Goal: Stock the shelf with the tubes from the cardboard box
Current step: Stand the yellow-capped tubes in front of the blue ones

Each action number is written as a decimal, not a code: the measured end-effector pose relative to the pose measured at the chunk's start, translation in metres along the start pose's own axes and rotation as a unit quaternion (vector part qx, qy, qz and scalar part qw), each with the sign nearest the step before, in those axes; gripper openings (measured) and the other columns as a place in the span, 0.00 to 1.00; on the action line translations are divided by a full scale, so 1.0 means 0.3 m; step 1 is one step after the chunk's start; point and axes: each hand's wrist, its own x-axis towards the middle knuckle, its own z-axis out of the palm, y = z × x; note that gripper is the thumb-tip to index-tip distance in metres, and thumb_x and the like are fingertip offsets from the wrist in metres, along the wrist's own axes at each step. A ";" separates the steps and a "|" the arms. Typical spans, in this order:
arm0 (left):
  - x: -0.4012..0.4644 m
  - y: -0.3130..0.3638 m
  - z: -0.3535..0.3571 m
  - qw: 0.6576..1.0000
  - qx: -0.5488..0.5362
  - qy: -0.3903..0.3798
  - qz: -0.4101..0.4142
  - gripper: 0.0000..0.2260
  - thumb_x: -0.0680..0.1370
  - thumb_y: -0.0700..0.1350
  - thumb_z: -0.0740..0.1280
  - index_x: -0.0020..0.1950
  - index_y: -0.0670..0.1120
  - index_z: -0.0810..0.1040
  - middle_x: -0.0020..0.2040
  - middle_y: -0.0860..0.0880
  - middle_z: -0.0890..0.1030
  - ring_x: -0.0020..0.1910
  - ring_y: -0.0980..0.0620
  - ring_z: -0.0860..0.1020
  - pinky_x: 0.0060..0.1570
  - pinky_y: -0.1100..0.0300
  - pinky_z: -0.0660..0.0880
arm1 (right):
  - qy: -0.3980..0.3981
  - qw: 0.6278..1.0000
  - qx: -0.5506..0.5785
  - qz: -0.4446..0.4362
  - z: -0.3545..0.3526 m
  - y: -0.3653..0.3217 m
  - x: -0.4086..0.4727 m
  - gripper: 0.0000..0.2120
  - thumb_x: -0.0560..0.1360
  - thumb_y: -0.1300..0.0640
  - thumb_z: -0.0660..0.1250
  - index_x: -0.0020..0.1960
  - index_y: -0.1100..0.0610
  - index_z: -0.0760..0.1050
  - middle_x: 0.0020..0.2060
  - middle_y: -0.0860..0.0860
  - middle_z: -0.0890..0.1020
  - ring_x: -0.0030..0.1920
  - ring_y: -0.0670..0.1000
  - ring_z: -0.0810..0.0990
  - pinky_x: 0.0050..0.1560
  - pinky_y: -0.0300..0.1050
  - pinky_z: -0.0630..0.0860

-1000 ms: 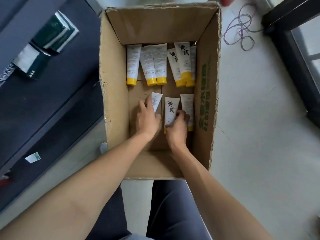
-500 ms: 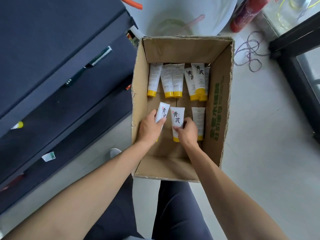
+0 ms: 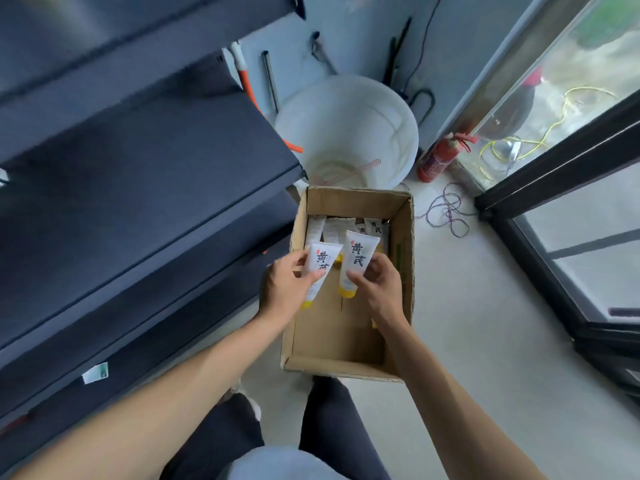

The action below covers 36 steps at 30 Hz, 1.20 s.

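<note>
An open cardboard box (image 3: 406,258) stands on the floor in front of me. My left hand (image 3: 282,289) grips a white tube with a yellow cap (image 3: 320,263), lifted above the box. My right hand (image 3: 379,287) grips a second such tube (image 3: 358,259) beside it, cap end down. Several more tubes (image 3: 332,228) lie in a row at the far end of the box, partly hidden by the held ones. The dark shelf unit (image 3: 138,161) rises at my left, its boards blurred.
A white bucket (image 3: 349,109) stands just beyond the box. A red fire extinguisher (image 3: 440,159) and a tangle of cable (image 3: 446,213) lie to the right of it. A black-framed glass door (image 3: 568,216) runs along the right. My knees (image 3: 277,427) are below the box.
Both hands have lifted one tube each off the box floor. My view has tilted up, bringing the bucket, the extinguisher and more shelf boards into sight.
</note>
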 end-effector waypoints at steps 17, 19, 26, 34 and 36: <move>-0.284 0.506 -0.605 0.969 -0.120 0.101 0.190 0.11 0.74 0.45 0.76 0.54 0.55 0.83 0.53 0.59 0.85 0.54 0.61 0.82 0.53 0.56 0.79 | -0.106 0.959 0.001 -0.263 0.013 -0.852 -0.275 0.14 0.72 0.66 0.74 0.56 0.56 0.80 0.49 0.49 0.86 0.52 0.49 0.84 0.51 0.44 0.81; -0.318 0.546 -0.681 0.964 -0.129 0.106 0.207 0.11 0.74 0.44 0.76 0.55 0.54 0.83 0.53 0.58 0.85 0.53 0.59 0.83 0.52 0.54 0.80 | -0.118 0.952 0.003 -0.284 0.045 -0.939 -0.305 0.14 0.72 0.65 0.74 0.55 0.55 0.80 0.49 0.48 0.86 0.51 0.48 0.84 0.50 0.42 0.80; -0.414 0.635 -0.936 0.942 -0.155 0.156 0.255 0.12 0.74 0.43 0.75 0.57 0.50 0.83 0.53 0.57 0.86 0.52 0.57 0.84 0.51 0.59 0.79 | -0.168 0.926 -0.001 -0.339 0.200 -1.170 -0.399 0.13 0.72 0.65 0.74 0.54 0.54 0.80 0.49 0.47 0.86 0.49 0.50 0.84 0.51 0.45 0.81; -0.507 0.624 -1.215 0.919 -0.142 0.232 0.286 0.13 0.75 0.42 0.74 0.59 0.49 0.82 0.55 0.58 0.85 0.54 0.62 0.82 0.50 0.70 0.77 | -0.235 0.898 -0.004 -0.371 0.438 -1.368 -0.499 0.15 0.72 0.67 0.73 0.55 0.53 0.80 0.50 0.48 0.86 0.50 0.50 0.84 0.50 0.46 0.80; -0.532 0.607 -1.289 0.913 -0.151 0.255 0.280 0.11 0.75 0.40 0.74 0.57 0.49 0.83 0.53 0.59 0.85 0.52 0.61 0.83 0.49 0.69 0.77 | -0.265 0.893 0.010 -0.363 0.506 -1.405 -0.529 0.15 0.72 0.66 0.73 0.56 0.53 0.80 0.51 0.50 0.86 0.52 0.54 0.84 0.53 0.55 0.81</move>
